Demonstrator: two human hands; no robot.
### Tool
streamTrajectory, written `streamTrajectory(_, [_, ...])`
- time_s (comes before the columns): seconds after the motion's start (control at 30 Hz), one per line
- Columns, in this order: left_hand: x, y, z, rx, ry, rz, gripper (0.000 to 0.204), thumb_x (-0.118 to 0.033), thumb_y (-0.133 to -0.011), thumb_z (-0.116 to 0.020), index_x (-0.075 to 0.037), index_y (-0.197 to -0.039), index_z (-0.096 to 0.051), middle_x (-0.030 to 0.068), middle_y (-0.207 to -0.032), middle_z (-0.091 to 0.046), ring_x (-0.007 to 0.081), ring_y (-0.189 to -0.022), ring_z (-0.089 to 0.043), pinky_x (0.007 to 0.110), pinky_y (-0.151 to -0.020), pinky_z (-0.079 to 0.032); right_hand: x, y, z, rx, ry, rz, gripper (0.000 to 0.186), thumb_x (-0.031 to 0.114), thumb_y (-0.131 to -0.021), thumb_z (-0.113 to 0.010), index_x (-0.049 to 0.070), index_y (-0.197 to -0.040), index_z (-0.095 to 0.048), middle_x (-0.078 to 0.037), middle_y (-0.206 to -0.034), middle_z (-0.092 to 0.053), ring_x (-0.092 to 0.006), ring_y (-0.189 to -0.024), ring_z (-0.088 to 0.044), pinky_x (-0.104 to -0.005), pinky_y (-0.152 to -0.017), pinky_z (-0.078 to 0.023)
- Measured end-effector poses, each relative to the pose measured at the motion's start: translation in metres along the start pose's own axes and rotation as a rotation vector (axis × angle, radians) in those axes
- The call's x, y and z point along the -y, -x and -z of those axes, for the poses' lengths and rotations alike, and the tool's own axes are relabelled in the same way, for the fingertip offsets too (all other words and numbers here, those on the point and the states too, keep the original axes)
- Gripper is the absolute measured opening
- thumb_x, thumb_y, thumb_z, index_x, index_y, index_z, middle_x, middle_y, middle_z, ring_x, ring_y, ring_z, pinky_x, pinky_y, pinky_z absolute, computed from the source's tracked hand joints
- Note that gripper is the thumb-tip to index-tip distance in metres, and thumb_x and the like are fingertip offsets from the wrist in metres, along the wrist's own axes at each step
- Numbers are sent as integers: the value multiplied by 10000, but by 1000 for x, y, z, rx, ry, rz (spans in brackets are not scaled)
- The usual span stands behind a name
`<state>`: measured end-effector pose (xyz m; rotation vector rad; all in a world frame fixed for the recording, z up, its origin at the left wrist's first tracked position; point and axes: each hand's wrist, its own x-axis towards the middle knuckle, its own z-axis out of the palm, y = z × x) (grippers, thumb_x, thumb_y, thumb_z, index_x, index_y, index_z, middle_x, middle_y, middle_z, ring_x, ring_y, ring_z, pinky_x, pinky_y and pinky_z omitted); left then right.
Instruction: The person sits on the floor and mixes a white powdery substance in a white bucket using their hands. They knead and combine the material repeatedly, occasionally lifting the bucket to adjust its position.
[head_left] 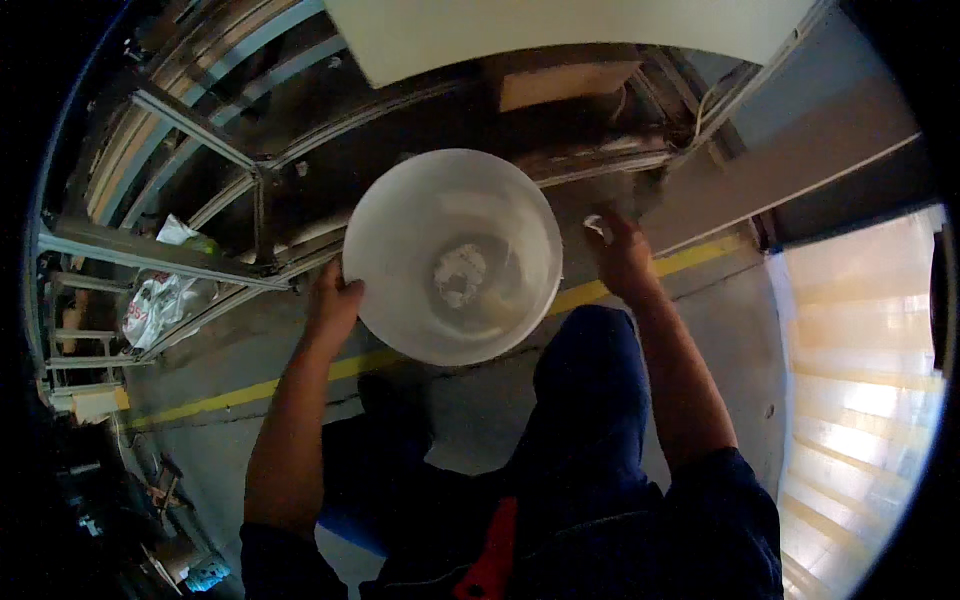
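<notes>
while the person looks straight down, a white plastic bucket (452, 255) hangs in the middle of the view with its open mouth turned up toward the camera, so its long axis runs away from the viewer, down toward the grey floor (720, 330). inside, at the bottom, sits a pale patch of residue (460, 275), too blurred to tell what it is.

the left hand (332, 300) is closed on the bucket's rim at its lower left edge, fingers (350, 288) curled over the lip and touching it. this is the hand that carries the bucket; the bucket lies up and to the right of it.

the right hand (622, 255) is apart from the bucket, just beside its right wall, with a gap between them. its fingers pinch a small white thing (594, 226), perhaps a scrap or a clip; the picture is too smeared to say more. the bucket lies directly to the left of this hand, at about the same height in the view.

below the bucket a yellow line (300, 378) crosses the floor at a slant. a metal frame (200, 255) of rails stands at the upper left, with a crumpled white bag (165, 295) under it. dark blue trouser legs (590, 400) fill the lower middle.
</notes>
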<state>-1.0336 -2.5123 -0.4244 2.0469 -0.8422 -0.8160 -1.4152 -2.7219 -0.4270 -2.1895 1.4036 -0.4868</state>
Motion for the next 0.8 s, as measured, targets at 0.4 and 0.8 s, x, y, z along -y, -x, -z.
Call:
streamTrajectory(0.4, [7, -2, 30, 25, 299, -1, 467, -3, -978, -544, -48, -1442, -536, 109, -1318, -651, 223, -1170, -631, 373, -1020, -486, 54, 113, -53, 9, -823, -222, 528, 137, -888, -782, 36, -1360, -569, -91, -1059, -714, -158, -884, -681, -336, -814, -571])
streamTrajectory(0.8, [17, 7, 60, -16, 196, 21, 383, -183, -1023, -605, -90, -1395, -590, 105, -1246, -676, 230, -1071, -649, 390, -940, -517, 98, 188, -62, 325, -1057, -343, 522, 164, -863, -845, 22, -1267, -545, -111, -1055, -712, -193, -994, -709, -315, -891, -576])
